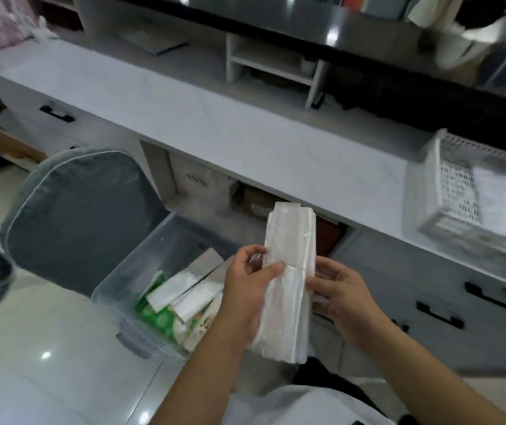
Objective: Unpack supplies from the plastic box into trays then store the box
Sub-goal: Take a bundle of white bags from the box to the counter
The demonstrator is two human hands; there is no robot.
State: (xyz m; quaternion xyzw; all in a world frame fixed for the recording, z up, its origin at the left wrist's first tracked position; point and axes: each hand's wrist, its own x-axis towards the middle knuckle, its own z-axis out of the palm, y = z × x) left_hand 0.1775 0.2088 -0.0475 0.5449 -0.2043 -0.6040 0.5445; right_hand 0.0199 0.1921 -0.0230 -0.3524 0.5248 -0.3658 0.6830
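A long bundle of clear plastic bags point(290, 240), bound round its middle by a thin band, stands upright between my hands above the floor. My left hand point(245, 289) grips its left side, thumb across the band. My right hand point(340, 297) pinches its right edge at the band. Below and to the left, the clear plastic box point(141, 256) sits on the floor with white packets and green-and-white packages point(181, 299) in it. A white perforated tray point(447, 191) holding white packs rests on the counter at the right.
A grey cushioned chair point(77, 210) stands left of the box. The white counter point(245, 124) runs across the view, with drawers with black handles point(440, 314) below and a small white shelf unit point(273, 65) at the back. The floor is glossy tile.
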